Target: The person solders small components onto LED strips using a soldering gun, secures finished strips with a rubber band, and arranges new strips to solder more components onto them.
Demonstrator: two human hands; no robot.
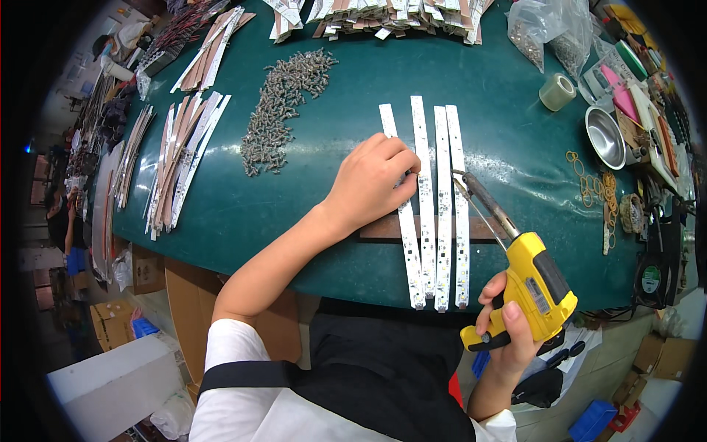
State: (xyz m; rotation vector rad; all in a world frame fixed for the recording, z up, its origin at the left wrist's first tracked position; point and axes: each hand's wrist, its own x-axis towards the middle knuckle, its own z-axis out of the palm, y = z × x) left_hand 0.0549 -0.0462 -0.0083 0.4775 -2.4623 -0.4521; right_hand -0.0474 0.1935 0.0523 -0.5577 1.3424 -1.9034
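Green table (317,169). Four white strips (443,191) lying on it, side by side. Yellow soldering gun (536,280) right of the strips, tip at the rightmost. Right hand (515,328) wrapped round the gun. Left hand (373,180) over the leftmost strip, fingers curled; fingertips hidden, can't tell grip.

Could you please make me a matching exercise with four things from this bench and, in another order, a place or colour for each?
Things:
1. Soldering gun
2. Bowl
3. Metal parts
4. Left hand

Places and colours:
A. In a loose pile left of the four white strips
B. Covering part of the leftmost strip
C. Yellow and black, in the right hand
D. Silver, at the right side of the table

Pairs: 1-C, 2-D, 3-A, 4-B
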